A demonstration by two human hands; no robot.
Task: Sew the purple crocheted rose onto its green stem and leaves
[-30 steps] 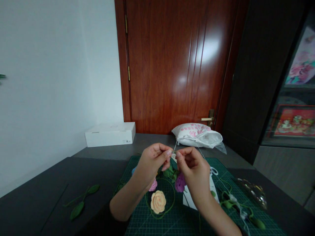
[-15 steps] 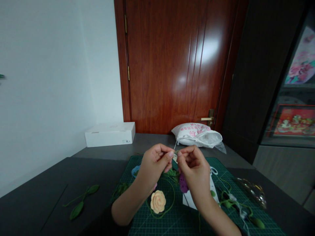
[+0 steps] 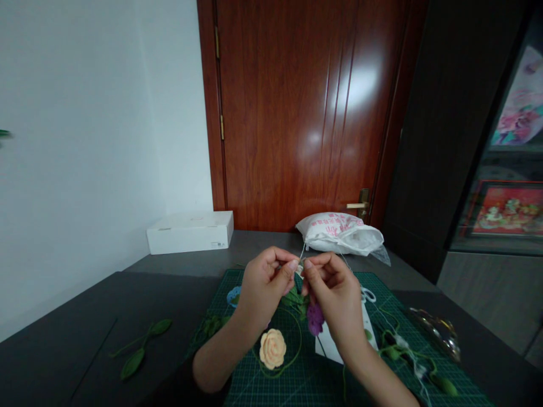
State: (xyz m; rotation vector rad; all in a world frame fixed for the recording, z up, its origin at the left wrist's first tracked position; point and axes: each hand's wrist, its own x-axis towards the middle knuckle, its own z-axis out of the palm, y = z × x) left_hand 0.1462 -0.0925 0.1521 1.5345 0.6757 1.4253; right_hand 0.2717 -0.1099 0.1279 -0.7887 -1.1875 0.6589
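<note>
My left hand (image 3: 263,282) and my right hand (image 3: 333,291) are raised together above a green cutting mat (image 3: 254,384). Both pinch a small pale piece (image 3: 300,269) with thin white thread running up from it. A purple crochet flower (image 3: 315,318) with green leaves hangs just below my fingers. On the mat beneath lies a peach crochet rose (image 3: 272,348) ringed by a green wire stem. A white card (image 3: 328,345) sits under my right wrist.
The dark table (image 3: 63,350) carries a green leaf sprig (image 3: 142,345) at left, a white box (image 3: 190,230) and a white plastic bag (image 3: 341,233) at the back. A string of green buds (image 3: 407,359) and a clear glass object (image 3: 439,330) lie at right. A wooden door stands behind.
The hands stay pinched together and shift only slightly. The purple flower has dropped a little lower below the fingers.
</note>
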